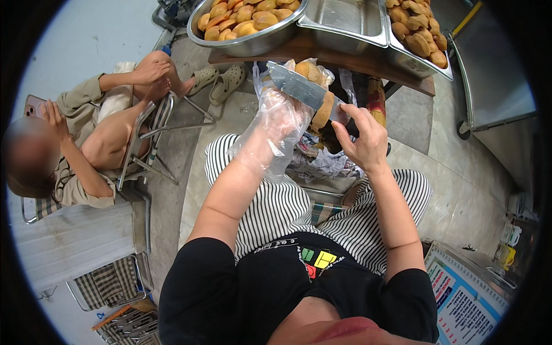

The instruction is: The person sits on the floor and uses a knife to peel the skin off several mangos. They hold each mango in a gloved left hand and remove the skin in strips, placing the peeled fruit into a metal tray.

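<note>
My left hand [282, 105] wears a loose clear plastic glove. A tan-brown fruit [308, 71] shows just past it with clear plastic around it, and the hand appears closed on it. The wide blade of a cleaver [293, 84] crosses over that hand and hides its fingers. A curved strip of brown peel [324, 111] clings to the blade. My bare right hand [364, 140] is at the cleaver's right end, its thumb and index finger around that part. The handle is hidden. Crumpled newspaper [321, 159] lies below both hands.
On a wooden table [276, 54] stand a metal bowl [254, 45] of orange-brown fruit, a steel pan [345, 17] and another pan [414, 58] of brown fruit. A seated person [95, 133] holds a phone at left. Clogs [226, 84] lie nearby. A wheeled metal unit [504, 64] stands right.
</note>
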{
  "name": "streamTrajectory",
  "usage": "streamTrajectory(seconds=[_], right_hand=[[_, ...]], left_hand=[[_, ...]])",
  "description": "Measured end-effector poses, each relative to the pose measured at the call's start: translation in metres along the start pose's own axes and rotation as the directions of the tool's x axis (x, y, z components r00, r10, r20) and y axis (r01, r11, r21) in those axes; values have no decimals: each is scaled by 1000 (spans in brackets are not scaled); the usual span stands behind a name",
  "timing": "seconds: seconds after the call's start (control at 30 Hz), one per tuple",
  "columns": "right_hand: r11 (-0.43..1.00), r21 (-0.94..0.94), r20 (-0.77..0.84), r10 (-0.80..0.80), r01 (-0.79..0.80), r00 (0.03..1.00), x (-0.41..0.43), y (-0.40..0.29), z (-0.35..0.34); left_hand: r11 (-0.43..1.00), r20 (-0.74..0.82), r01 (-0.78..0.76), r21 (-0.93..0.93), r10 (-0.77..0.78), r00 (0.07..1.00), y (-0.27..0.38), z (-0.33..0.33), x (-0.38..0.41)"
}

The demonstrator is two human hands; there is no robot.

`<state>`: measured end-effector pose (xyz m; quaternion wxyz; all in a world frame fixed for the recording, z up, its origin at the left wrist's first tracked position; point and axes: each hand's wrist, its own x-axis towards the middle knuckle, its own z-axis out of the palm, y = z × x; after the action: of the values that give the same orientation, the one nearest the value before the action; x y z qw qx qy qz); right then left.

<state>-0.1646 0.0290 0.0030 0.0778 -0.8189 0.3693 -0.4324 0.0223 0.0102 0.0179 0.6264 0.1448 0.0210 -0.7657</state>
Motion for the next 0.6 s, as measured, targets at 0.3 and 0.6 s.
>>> streamTrajectory(seconds=[0.3, 0.6], right_hand=[[1000, -17, -13, -4, 4, 1000, 0, 1, 1], [998, 36, 30, 50, -51, 998, 4, 3, -6]], left_hand=[[999, 17, 34, -28, -34, 999, -1, -17, 11], [999, 94, 10, 30, -12, 996, -14, -33, 17]])
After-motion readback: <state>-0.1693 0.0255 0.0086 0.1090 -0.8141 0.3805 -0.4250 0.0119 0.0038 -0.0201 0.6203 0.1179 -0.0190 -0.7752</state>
